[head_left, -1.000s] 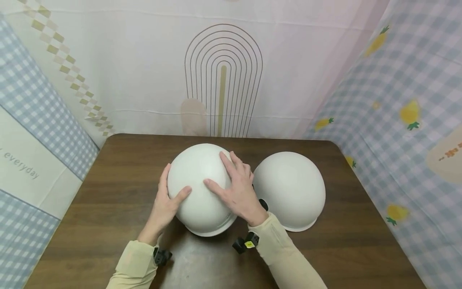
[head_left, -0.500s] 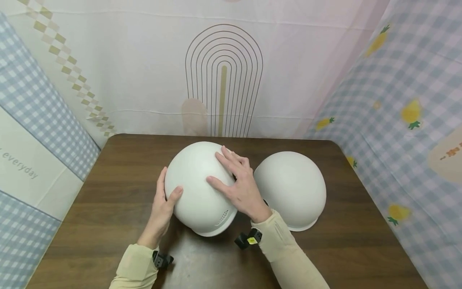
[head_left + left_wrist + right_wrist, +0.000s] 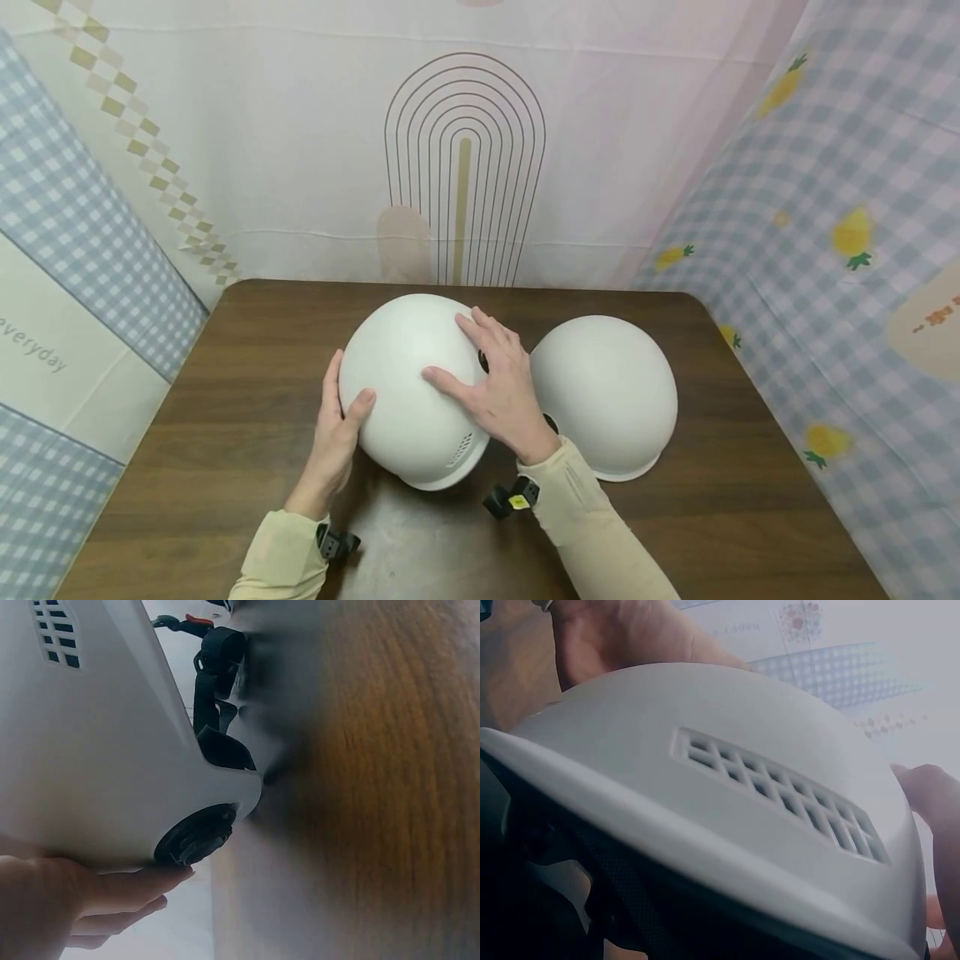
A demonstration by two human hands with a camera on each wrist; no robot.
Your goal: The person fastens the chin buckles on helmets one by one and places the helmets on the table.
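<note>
A white safety helmet is between my two hands, dome up and tilted, with its brim towards me. My left hand grips its left side, thumb on the dome and fingers along the far side. Across the right side of the dome lies my right hand, fingers and thumb spread round the curve. A slotted vent shows in the right wrist view. In the left wrist view, a black round fitting sits by the left fingertips, and a black strap hangs under the edge.
A second white helmet stands dome up on the brown wooden table, just right of my right hand. A pale patterned curtain rises behind the table, with checked cloth at the right side.
The held helmet has turned and shifted slightly left, bringing its side vent into fuller view. Both hands have stayed on it, the left moving a little left. The second helmet has stayed put.
</note>
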